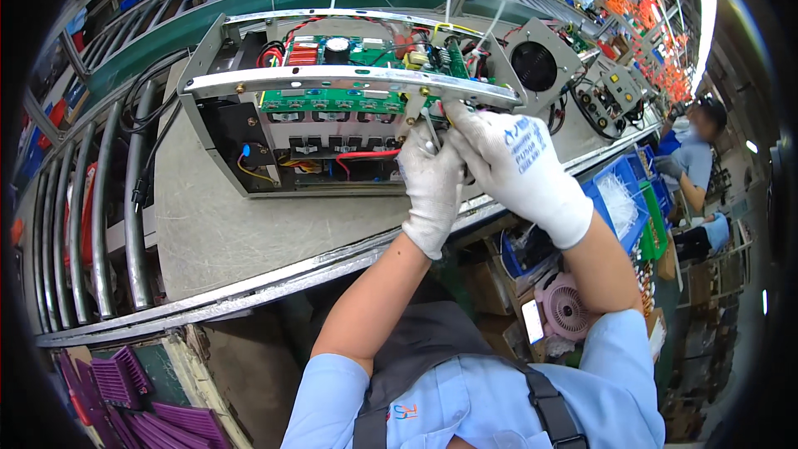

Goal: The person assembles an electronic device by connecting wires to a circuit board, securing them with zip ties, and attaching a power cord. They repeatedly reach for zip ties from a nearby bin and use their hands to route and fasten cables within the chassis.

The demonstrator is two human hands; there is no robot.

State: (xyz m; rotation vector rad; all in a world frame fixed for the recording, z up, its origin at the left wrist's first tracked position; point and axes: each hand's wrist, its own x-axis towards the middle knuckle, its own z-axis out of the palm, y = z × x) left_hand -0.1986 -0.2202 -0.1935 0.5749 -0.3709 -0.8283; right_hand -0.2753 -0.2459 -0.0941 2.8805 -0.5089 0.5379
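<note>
An open metal chassis (332,76) stands on the worktable in front of me, with a green circuit board (374,51), red and black wires and a row of dark components inside. Both my hands wear white gloves and meet at its near right side. My left hand (432,168) is closed in a pinch just below the front rail, by a thin pale strip (430,126). Beside it, my right hand (503,154) has its fingers pressed together against the rail's right end. Whatever the fingertips grip is hidden by the gloves. Two thin white strips (450,2) stick up from the chassis.
A panel with a black fan (533,66) adjoins the chassis on the right. Metal rollers (100,224) lie left of the worktable (249,241). Blue bins (611,179), one holding white strands, and a pink fan (568,308) stand at right. Another person (697,158) works farther right.
</note>
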